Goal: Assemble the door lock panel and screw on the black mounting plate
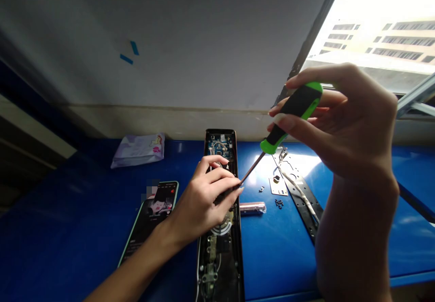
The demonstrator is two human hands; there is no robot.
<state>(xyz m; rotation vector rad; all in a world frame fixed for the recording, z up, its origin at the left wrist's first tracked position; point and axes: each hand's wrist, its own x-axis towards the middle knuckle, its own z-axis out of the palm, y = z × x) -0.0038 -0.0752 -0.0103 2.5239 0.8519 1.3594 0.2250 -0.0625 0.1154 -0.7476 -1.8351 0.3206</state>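
A long black device body [220, 247] lies open on the blue table [68, 220], with a circuit board [220, 148] showing at its far end. My left hand [204, 202] rests on the device's middle, fingers pinched together at the screwdriver's tip; what they hold is hidden. My right hand [340, 116] is raised at the right and grips the black and green handle of a screwdriver [288, 118]. Its shaft slants down-left to my left fingertips.
A phone [151, 216] with a lit screen lies left of the device. A white packet [137, 150] sits at the back left. Right of the device lie a small tube [252, 208], loose screws [279, 203], a small metal plate [277, 185] and a long black plate [302, 197]. A window is at upper right.
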